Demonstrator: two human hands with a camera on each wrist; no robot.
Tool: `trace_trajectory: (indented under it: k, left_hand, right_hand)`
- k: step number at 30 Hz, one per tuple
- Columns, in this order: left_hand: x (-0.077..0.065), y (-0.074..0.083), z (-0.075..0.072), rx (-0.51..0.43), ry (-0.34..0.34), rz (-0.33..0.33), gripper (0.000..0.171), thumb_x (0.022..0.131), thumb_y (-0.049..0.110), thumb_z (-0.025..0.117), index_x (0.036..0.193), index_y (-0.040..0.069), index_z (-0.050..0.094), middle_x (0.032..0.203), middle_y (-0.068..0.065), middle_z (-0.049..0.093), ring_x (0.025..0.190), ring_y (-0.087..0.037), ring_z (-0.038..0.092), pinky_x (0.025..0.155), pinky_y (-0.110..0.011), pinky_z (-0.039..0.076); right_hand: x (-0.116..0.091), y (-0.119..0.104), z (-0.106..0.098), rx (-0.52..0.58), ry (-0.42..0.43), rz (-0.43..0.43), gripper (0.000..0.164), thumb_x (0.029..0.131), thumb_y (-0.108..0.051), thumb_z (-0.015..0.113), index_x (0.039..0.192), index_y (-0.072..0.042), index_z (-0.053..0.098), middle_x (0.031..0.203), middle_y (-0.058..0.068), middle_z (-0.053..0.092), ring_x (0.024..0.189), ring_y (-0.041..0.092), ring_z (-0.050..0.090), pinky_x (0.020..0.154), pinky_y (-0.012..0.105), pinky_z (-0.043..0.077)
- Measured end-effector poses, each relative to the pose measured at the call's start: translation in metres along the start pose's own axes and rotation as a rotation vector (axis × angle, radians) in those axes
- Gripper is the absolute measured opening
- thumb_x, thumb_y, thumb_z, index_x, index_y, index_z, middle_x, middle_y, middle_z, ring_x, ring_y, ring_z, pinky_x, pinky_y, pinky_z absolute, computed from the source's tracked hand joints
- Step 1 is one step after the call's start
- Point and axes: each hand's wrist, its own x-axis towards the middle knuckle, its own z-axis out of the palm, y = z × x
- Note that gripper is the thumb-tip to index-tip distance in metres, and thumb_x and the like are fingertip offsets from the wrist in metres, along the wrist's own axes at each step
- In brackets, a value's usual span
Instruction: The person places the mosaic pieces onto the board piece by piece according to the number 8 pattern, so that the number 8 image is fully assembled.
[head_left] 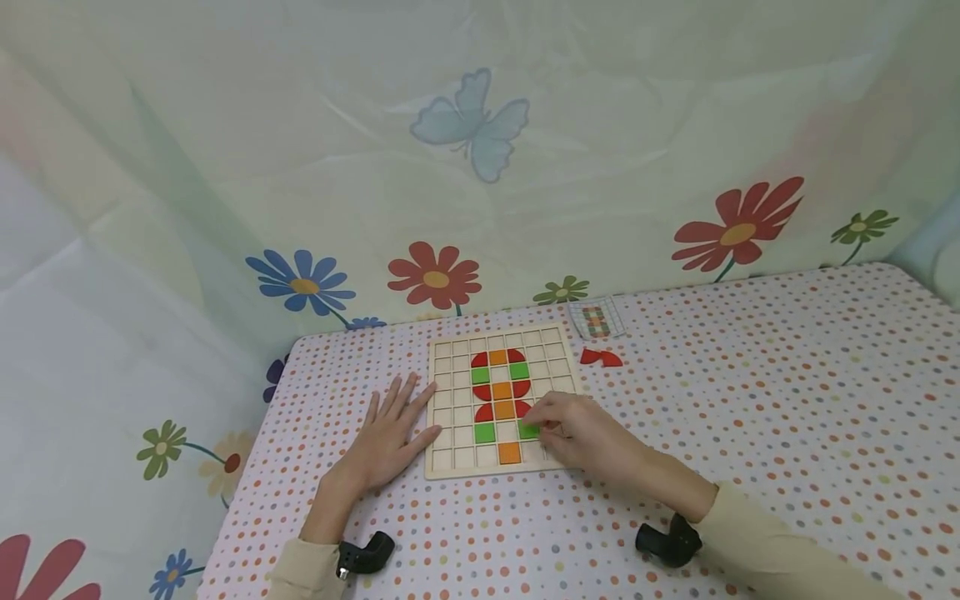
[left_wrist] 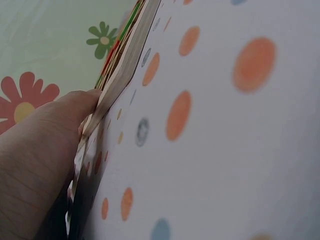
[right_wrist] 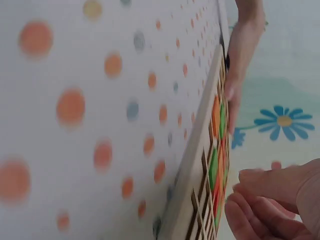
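Note:
A wooden grid board [head_left: 442,460] lies on the table, with red rounded pieces and square orange and green tiles in its cells. My left hand [head_left: 386,442] rests with fingers spread at the board's left edge, its thumb touching the frame. Over the board's lower right part is my right hand [head_left: 573,429], its fingertips at a green tile [head_left: 531,432] that they partly cover. In the right wrist view, the right fingers [right_wrist: 245,217] are bent loosely just off the board, and nothing shows between them and the thumb.
Loose red pieces [head_left: 602,358] lie right of the board. Behind them is a pattern card [head_left: 615,318] with a small coloured design. The dotted tablecloth [head_left: 750,375] meets a flowered cloth backdrop [head_left: 600,167] at the far edge. Black devices [head_left: 367,554] are strapped at both wrists.

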Motion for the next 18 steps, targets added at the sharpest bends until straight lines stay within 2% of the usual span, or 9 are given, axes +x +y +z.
trace_trajectory:
  k: [4,11,14,18]
  left_hand:
    - [-0.001,-0.001,0.000,-0.003,-0.001,0.001,0.073,0.106,0.056,0.046,0.168,0.022,0.026,0.176,-0.010,0.009,0.162,-0.032,-0.001,0.129,-0.059,-0.003]
    - [-0.001,-0.001,0.000,0.000,-0.002,-0.003,0.073,0.106,0.056,0.046,0.168,0.022,0.026,0.176,-0.010,0.009,0.162,-0.032,-0.001,0.129,-0.058,-0.003]
    - [-0.001,0.000,0.000,-0.002,0.000,-0.002,0.073,0.106,0.056,0.047,0.168,0.022,0.026,0.176,-0.010,0.009,0.162,-0.031,-0.001,0.129,-0.058,-0.003]
    - [-0.001,0.000,0.000,0.000,-0.002,-0.004,0.073,0.107,0.055,0.047,0.168,0.022,0.026,0.176,-0.010,0.009,0.162,-0.031,0.000,0.129,-0.058,-0.002]
  right_hand:
    - [0.003,0.014,-0.021,-0.051,0.105,0.094,0.019,0.093,0.004,0.075,0.109,-0.003,0.079,0.112,0.007,0.073,0.102,0.026,0.070,0.085,0.041,0.062]
    - [0.013,0.051,-0.058,-0.071,0.256,0.208,0.021,0.092,0.002,0.077,0.113,0.005,0.077,0.117,0.025,0.070,0.097,0.037,0.069,0.085,0.051,0.061]
    - [0.016,0.065,-0.066,-0.067,0.256,0.248,0.025,0.092,0.000,0.077,0.116,0.007,0.075,0.114,0.026,0.068,0.099,0.041,0.068,0.085,0.054,0.060]
    - [0.023,0.079,-0.070,-0.026,0.201,0.367,0.034,0.094,-0.005,0.077,0.125,0.007,0.071,0.122,0.029,0.065,0.106,0.042,0.065,0.084,0.051,0.058]
